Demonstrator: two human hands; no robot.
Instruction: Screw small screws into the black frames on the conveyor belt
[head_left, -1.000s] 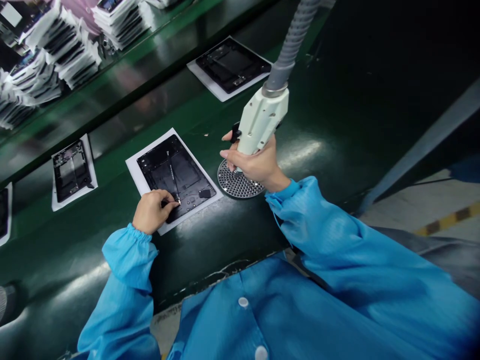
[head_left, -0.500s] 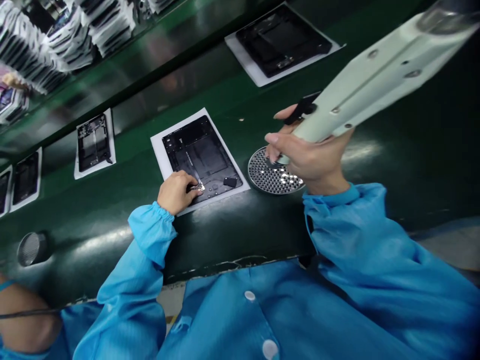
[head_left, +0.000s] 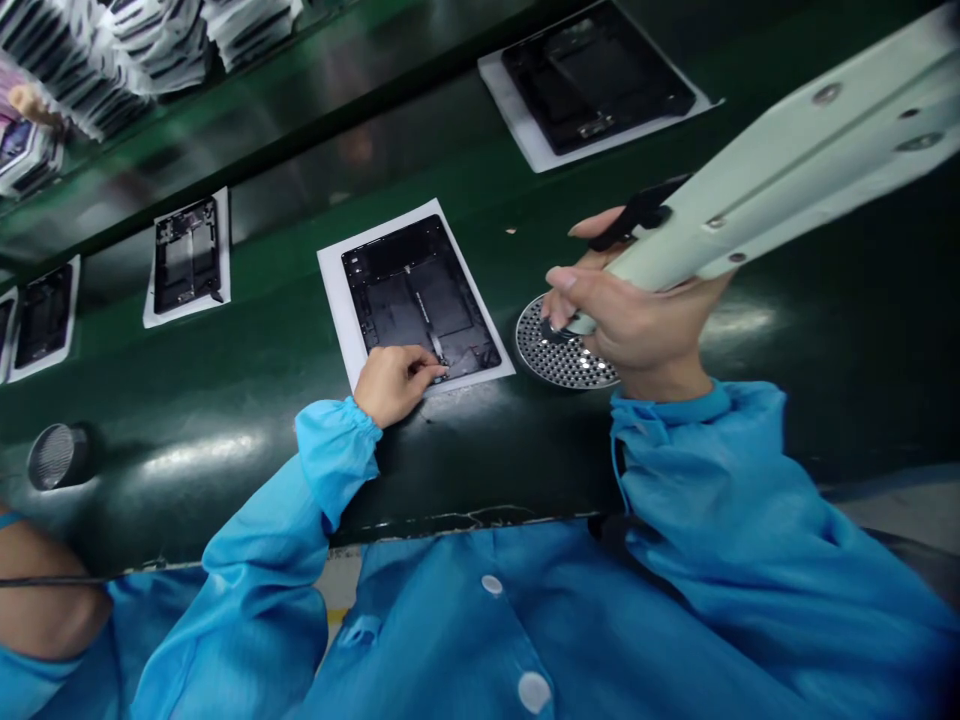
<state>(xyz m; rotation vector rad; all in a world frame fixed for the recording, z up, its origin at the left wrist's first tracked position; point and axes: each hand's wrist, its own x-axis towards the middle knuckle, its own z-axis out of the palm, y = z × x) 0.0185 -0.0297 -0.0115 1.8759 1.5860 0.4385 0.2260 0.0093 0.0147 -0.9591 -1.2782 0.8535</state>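
A black tablet back shell lies on a white sheet on the green conveyor belt in front of me. My left hand rests on the shell's near edge, fingers pinched together on a small part I cannot make out. My right hand is wrapped round the pale handle of a powered screwdriver, whose tip points down at a round perforated metal screw tray just right of the shell.
More shells on white sheets lie along the belt: one at the far right, others at the left. Stacked trays fill the far side. A round mesh disc sits at near left. A co-worker's arm shows at bottom left.
The view swung closer and left, so the screwdriver handle now fills the upper right. My left hand slid along the shell's near edge. My right hand stays over the screw tray.
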